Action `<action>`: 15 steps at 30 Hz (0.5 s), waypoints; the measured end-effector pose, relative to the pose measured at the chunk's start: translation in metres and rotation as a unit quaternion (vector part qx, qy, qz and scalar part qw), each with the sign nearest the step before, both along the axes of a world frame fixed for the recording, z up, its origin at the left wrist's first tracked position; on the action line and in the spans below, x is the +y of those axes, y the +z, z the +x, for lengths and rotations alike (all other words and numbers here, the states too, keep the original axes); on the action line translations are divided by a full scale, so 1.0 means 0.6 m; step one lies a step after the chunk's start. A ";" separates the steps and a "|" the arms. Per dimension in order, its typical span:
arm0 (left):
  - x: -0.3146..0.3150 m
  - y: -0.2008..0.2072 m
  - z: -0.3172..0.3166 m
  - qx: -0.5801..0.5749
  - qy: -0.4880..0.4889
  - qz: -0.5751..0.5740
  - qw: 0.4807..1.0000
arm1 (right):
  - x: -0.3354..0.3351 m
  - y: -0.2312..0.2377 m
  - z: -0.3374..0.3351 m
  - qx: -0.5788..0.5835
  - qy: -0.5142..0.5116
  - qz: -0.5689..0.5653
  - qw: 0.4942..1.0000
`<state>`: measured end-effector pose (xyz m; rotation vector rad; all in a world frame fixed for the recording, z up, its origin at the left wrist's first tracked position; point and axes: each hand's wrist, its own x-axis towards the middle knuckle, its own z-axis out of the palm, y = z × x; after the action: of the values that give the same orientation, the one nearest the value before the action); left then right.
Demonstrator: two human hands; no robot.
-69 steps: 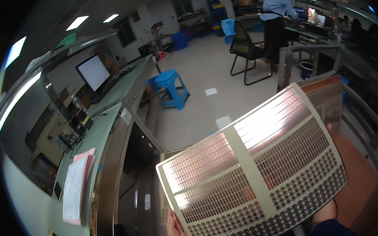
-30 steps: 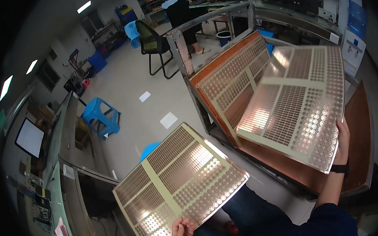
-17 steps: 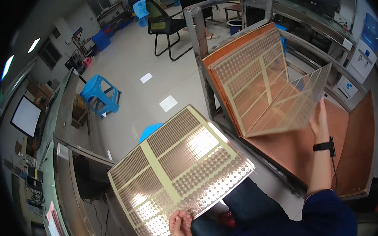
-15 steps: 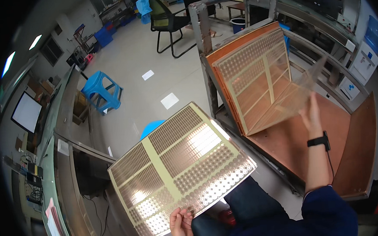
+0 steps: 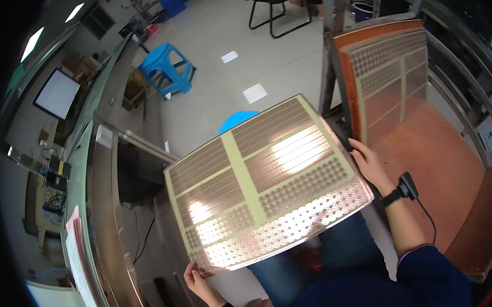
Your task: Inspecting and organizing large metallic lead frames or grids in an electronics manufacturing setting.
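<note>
A large copper-coloured circuit board panel [image 5: 244,193], patterned with grids and rows of small circles, lies tilted across my lap. My left hand [image 5: 201,288] pinches its near left corner. At the panel's right edge is my right hand [image 5: 370,165], with its fingers closed on the rim; the undersides of both grips are hidden. To the right, similar panels [image 5: 386,81] lean against an orange-brown backboard [image 5: 346,78] in a metal-framed trolley.
The trolley's brown base [image 5: 434,157] spreads beside my right arm. A workbench [image 5: 94,141] with a monitor [image 5: 58,93] and papers [image 5: 81,267] runs along the left. A blue stool [image 5: 167,70] and a black chair [image 5: 278,3] stand ahead on the floor.
My right hand has let go of a thin, motion-blurred sheet at the trolley and moved left to the lap panel's edge. My left hand has shifted to the near left corner. The view has turned.
</note>
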<state>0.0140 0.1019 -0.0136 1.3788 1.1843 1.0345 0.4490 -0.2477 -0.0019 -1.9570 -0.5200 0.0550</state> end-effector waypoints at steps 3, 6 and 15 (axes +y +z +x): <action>0.035 -0.024 -0.026 0.155 0.045 0.064 0.985 | -0.013 0.020 -0.043 -0.038 0.024 -0.052 0.998; 0.067 -0.028 -0.036 0.220 -0.025 -0.031 0.975 | -0.006 0.032 -0.080 -0.090 0.078 -0.159 0.980; 0.039 0.055 -0.019 0.386 0.015 0.211 0.898 | -0.011 0.020 -0.070 -0.059 0.090 -0.178 0.978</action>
<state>0.0024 0.1252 0.0196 2.2489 1.5984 0.7963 0.4069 -0.2545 0.0102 -2.2663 -0.8113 0.1556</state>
